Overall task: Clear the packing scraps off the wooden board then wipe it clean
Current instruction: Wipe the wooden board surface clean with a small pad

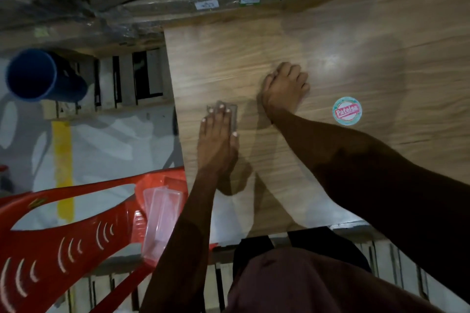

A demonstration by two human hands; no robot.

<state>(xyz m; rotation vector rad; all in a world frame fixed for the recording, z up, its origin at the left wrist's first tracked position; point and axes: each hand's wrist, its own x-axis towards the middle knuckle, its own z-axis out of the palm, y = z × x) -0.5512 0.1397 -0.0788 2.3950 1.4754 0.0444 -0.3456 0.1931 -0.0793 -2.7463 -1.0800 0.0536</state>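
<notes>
A large wooden board with oak grain fills the middle and right of the view. My left hand lies flat with straight fingers on a small clear plastic scrap near the board's left edge. My right hand rests further in on the board with its fingers curled under; whether it holds anything is hidden. A round sticker with red lettering is stuck on the board to the right of that hand.
A red plastic chair stands at the lower left with a clear plastic tray on it. A blue bucket sits on the floor at the left. Wrapped cartons are stacked beyond the board.
</notes>
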